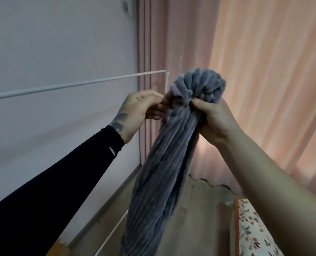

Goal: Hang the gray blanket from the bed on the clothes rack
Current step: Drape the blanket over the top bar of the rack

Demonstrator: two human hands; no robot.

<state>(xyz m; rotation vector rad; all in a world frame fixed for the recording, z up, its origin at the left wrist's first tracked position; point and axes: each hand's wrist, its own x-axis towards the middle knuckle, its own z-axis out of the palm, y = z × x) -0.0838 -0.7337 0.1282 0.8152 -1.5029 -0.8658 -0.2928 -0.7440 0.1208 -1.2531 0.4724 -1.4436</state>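
The gray ribbed blanket (159, 172) hangs bunched in a long rope, held up at chest height in the middle of the head view. My right hand (214, 121) grips the bunched top from the right. At the blanket's left edge my left hand (138, 111), in a black sleeve, pinches the cloth. The white clothes rack's top bar (75, 85) runs from the left edge to a corner just left of the blanket's top, behind my left hand. A lower white rack bar (114, 231) slants down near the blanket's bottom.
A pale wall (61, 43) fills the left. Pink curtains (264, 61) hang behind and to the right. Below lie a brownish cover (199, 218) and a floral pillow (251, 231) at the lower right.
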